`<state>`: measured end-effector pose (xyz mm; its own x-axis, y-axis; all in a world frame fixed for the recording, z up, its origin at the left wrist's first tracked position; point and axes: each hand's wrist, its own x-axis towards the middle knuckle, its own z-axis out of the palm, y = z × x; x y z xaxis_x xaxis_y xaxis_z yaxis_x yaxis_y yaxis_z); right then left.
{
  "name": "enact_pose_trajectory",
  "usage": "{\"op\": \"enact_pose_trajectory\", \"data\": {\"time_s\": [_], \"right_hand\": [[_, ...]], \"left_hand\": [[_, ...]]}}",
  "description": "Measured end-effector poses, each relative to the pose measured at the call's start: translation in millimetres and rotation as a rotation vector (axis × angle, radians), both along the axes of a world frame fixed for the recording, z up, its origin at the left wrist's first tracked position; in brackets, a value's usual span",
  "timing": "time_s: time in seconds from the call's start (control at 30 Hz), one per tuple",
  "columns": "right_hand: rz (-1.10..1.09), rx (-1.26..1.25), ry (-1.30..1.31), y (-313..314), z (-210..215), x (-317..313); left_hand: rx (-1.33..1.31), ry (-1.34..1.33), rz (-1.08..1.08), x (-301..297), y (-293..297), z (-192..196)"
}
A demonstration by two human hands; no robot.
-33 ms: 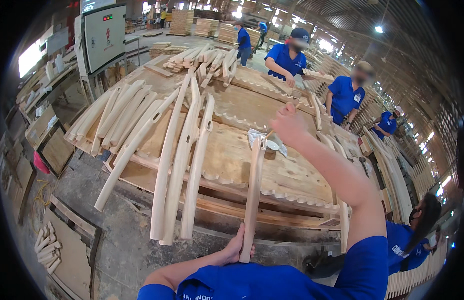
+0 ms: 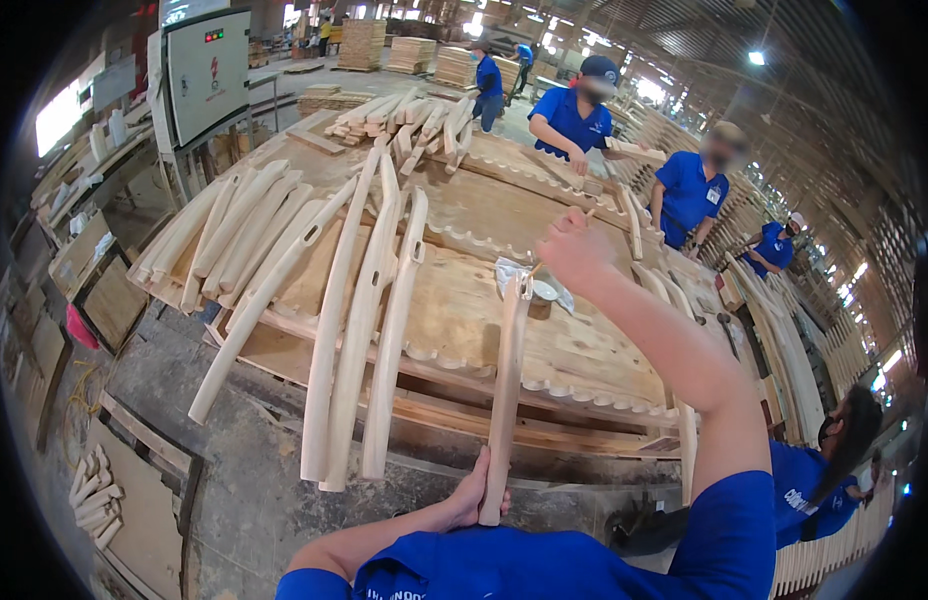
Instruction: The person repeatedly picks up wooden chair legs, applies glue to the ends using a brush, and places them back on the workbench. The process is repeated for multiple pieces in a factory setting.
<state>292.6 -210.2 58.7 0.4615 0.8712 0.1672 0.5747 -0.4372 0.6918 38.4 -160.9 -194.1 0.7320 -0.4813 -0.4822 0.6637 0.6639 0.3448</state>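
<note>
My left hand (image 2: 468,494) is wrapped round the lower end of a long pale wooden chair-leg-like piece (image 2: 504,400), close to my body. Its far end rests at the workbench and has a slot with something whitish on it. In my right fist (image 2: 576,252) is a thin wooden stick (image 2: 536,268), its lower tip at that slotted end. Just beyond lies a small round dish or lid (image 2: 544,291) on a crumpled white sheet (image 2: 507,270). To the left, several curved slotted wooden pieces (image 2: 392,345) lean over the bench edge.
The plywood-topped bench (image 2: 444,300) has scalloped strips along its edges. More wooden pieces (image 2: 219,235) lie at its left, with a pile (image 2: 414,120) at the back. Co-workers in blue stand across the bench (image 2: 576,118) and at the right (image 2: 696,190); another person (image 2: 814,480) is close at lower right.
My right hand has shifted slightly left with the stick. My left hand and the wooden piece it holds look unmoved.
</note>
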Motion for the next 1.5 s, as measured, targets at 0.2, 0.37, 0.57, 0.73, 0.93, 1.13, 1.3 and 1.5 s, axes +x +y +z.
{"op": "enact_pose_trajectory", "data": {"time_s": [0.2, 0.37, 0.57, 0.73, 0.93, 1.13, 1.3, 1.5], "right_hand": [[0.099, -0.060, -0.103, -8, -33, 20], [0.081, -0.104, 0.038, 9, -25, 20], [0.140, -0.002, -0.149, 1, -37, 27], [0.115, -0.084, 0.027, 3, -27, 21], [0.084, -0.015, -0.134, -1, -30, 35], [0.322, 0.175, -0.213, -19, -27, 27], [0.152, 0.517, -0.065, -68, -30, 29], [-0.139, 1.025, 0.264, -95, -101, 43]], "left_hand": [[-0.035, -0.052, 0.010, -4, -4, -8], [0.084, 0.004, 0.048, -2, -9, 0], [0.096, -0.012, 0.087, -5, -16, 3], [0.135, -0.004, 0.078, -2, -10, -2], [0.117, 0.051, 0.080, -4, -20, 0], [0.099, -0.045, 0.067, -3, -12, -10], [0.038, -0.011, 0.025, -3, -10, -8], [0.073, -0.025, 0.005, -1, -9, -3]]}}
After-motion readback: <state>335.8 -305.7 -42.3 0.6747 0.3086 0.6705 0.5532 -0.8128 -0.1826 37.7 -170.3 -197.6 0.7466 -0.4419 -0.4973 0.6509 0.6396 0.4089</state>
